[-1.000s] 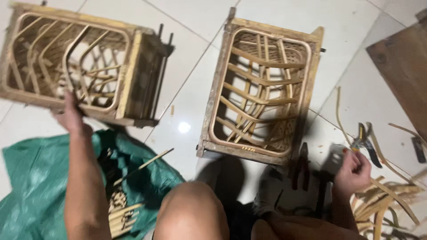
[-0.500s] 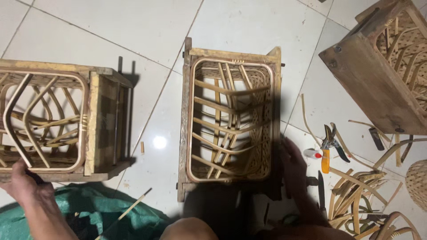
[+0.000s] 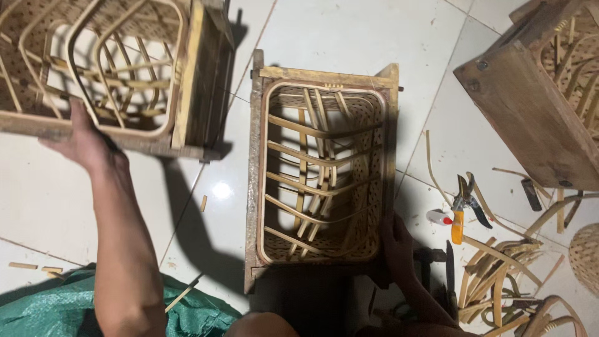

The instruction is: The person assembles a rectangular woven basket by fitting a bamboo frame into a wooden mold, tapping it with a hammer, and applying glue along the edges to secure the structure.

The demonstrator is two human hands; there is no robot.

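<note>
My left hand [image 3: 87, 140] grips the near edge of a wooden-framed box with a woven bamboo basket inside [image 3: 118, 68], held tilted at the upper left above the tiled floor. My right hand [image 3: 397, 246] rests on the lower right corner of a second wooden frame box [image 3: 321, 171], which stands on the floor in the middle. That box holds a woven basket with bent bamboo strips crossing inside it. My knee shows at the bottom edge.
A third wooden box [image 3: 536, 93] lies at the upper right. Orange-handled pruning shears [image 3: 465, 206], a small white bottle [image 3: 439, 217], loose bamboo strips [image 3: 499, 274] and a woven piece [image 3: 586, 256] are at the right. Green tarp [image 3: 56, 309] covers the lower left.
The left box has risen and shifted toward the upper left with my left hand on it. My right hand has come onto the middle box's lower right corner.
</note>
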